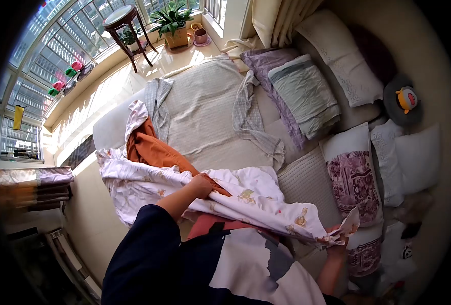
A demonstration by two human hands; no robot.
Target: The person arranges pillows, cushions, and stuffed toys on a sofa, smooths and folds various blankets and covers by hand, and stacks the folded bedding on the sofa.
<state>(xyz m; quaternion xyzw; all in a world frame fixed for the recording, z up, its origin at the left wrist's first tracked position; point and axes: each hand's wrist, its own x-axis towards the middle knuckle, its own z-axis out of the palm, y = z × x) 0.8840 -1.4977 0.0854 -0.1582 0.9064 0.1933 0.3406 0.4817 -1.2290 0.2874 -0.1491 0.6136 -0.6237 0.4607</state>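
Observation:
A white printed bed cover [245, 203] with small brown figures stretches across in front of me, gathered in long folds. Through its folds on the left runs a band of orange-brown cloth [156, 147]; whether it is the cover's reverse side I cannot tell. My left hand [202, 185] is closed in a fist on the bunched cover, where white and orange meet. Lower right, my right hand [338, 239] grips a corner of the same cover, its fingers partly hidden by the fabric. The cover hangs between both hands and its left part rests on the bed.
A beige blanket [205, 107] lies on the bed, with grey checked cloth [248, 112] along its side. Pillows [355, 178] and a folded green quilt [304, 94] are heaped at right. By the window stand a dark stool [121, 20] and a potted plant [174, 35].

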